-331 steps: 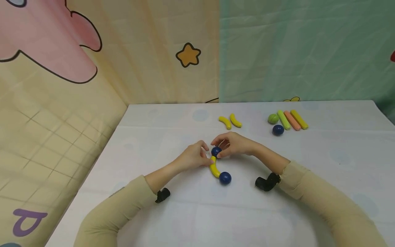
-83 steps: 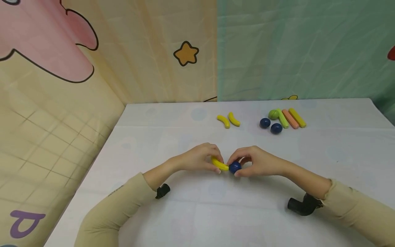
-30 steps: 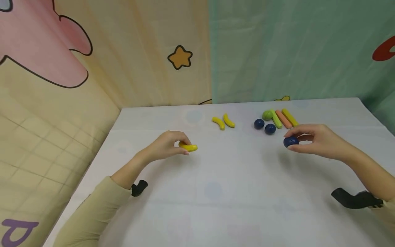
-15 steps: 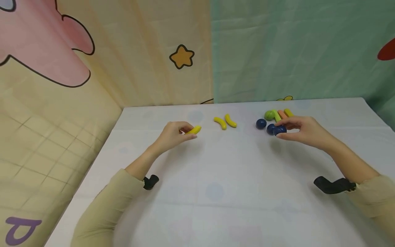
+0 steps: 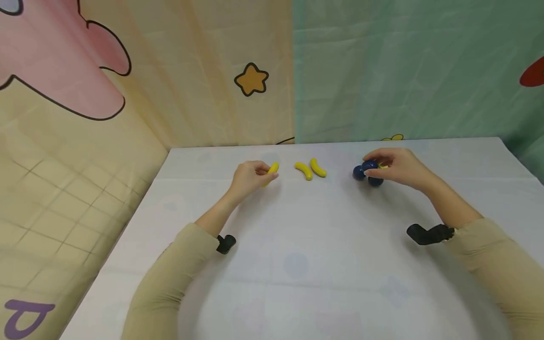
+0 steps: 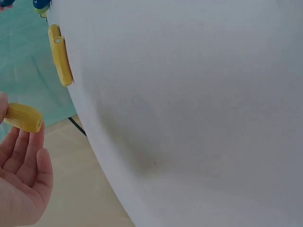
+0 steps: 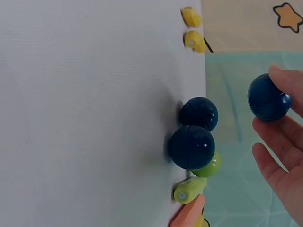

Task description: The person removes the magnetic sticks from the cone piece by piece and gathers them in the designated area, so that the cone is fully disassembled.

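Observation:
In the head view my left hand [image 5: 250,180] pinches a curved yellow toy rod [image 5: 274,167], which points up and away; its blunt end [image 6: 37,124] faces the left wrist camera. My right hand [image 5: 401,167] holds a dark blue ball [image 7: 267,99] between thumb and fingertips, raised above the table. Right by it, two more blue balls lie on the cloth, one to the left [image 5: 358,173] and one nearer [image 5: 376,182]. Between the hands rest two curved yellow rods [image 5: 303,171], set side by side.
Behind the right hand, mostly hidden in the head view, lie a green ball [image 7: 212,166], a light green stick [image 7: 190,189] and an orange stick [image 7: 187,213]. A white cloth [image 5: 293,245] covers the table, with a printed curtain [image 5: 357,75] along its far edge.
The yellow rod and blue ball, end to end earlier, are apart, one in each hand. Lately the left hand moved farther back with its rod turning upward; the right hand brought its ball left.

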`<action>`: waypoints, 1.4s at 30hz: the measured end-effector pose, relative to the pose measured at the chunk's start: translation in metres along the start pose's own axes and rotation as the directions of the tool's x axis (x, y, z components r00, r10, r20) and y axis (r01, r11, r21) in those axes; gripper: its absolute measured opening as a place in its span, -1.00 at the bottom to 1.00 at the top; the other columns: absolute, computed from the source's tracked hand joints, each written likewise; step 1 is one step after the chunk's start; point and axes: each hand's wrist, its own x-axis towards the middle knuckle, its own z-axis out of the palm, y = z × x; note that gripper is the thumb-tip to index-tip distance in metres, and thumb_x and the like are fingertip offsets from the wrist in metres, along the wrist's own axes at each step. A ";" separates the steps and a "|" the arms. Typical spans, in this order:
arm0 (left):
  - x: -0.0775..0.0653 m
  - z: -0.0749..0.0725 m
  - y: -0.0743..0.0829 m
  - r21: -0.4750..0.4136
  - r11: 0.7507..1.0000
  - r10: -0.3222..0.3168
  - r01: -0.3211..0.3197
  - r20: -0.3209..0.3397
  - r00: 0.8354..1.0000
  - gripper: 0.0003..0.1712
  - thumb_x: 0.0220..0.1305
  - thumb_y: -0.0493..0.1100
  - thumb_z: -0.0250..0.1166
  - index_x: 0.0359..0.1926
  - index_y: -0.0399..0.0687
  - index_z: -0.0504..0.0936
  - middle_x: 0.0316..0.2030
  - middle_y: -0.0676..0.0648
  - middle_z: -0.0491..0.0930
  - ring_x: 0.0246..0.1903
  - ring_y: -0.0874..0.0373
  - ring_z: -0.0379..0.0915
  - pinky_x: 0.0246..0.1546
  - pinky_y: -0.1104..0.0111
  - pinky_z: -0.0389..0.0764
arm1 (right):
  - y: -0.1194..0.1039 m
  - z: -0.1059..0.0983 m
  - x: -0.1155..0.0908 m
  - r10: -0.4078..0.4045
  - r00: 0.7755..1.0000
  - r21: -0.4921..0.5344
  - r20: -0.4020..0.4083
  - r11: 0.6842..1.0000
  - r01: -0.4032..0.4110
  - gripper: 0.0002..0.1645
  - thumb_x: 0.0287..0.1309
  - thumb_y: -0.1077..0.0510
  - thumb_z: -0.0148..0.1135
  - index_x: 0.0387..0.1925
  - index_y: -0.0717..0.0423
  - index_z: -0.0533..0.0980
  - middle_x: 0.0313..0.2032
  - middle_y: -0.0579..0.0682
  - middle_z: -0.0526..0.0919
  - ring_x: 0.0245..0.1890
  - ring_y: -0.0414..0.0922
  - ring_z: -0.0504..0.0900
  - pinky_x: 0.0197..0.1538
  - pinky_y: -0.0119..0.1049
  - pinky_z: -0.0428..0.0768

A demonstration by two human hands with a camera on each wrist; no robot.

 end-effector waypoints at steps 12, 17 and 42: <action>0.022 0.028 0.009 0.248 0.962 -0.102 0.116 -0.070 0.992 -0.62 0.00 0.09 0.43 -0.47 -0.15 0.60 -0.51 -0.01 0.55 -0.51 0.13 0.41 -0.55 0.38 0.33 | 0.001 0.005 0.036 0.089 0.992 0.020 0.087 0.996 -0.091 -0.42 0.11 -0.05 0.29 0.09 0.18 0.47 -0.08 0.18 0.55 -0.09 0.04 0.51 -0.14 -0.22 0.52; 0.035 0.041 0.011 0.291 0.937 -0.167 0.191 -0.107 0.980 -0.57 -0.01 0.12 0.42 -0.63 -0.11 0.52 -0.65 0.05 0.38 -0.59 0.17 0.30 -0.61 0.40 0.26 | 0.005 0.012 0.050 0.083 0.992 -0.008 0.096 0.997 -0.083 -0.47 0.14 0.02 0.27 0.09 0.22 0.46 -0.06 0.20 0.54 -0.10 0.05 0.49 -0.13 -0.13 0.48; 0.057 0.067 0.016 0.411 0.867 -0.256 0.280 -0.115 0.960 -0.49 -0.01 0.19 0.40 -0.55 -0.09 0.39 -0.62 0.03 0.24 -0.56 0.18 0.20 -0.58 0.40 0.24 | 0.019 0.031 0.076 0.038 0.989 -0.236 0.145 0.972 -0.003 -0.54 0.08 0.15 0.30 -0.01 0.31 0.51 -0.07 0.29 0.56 -0.06 0.17 0.49 0.00 0.08 0.41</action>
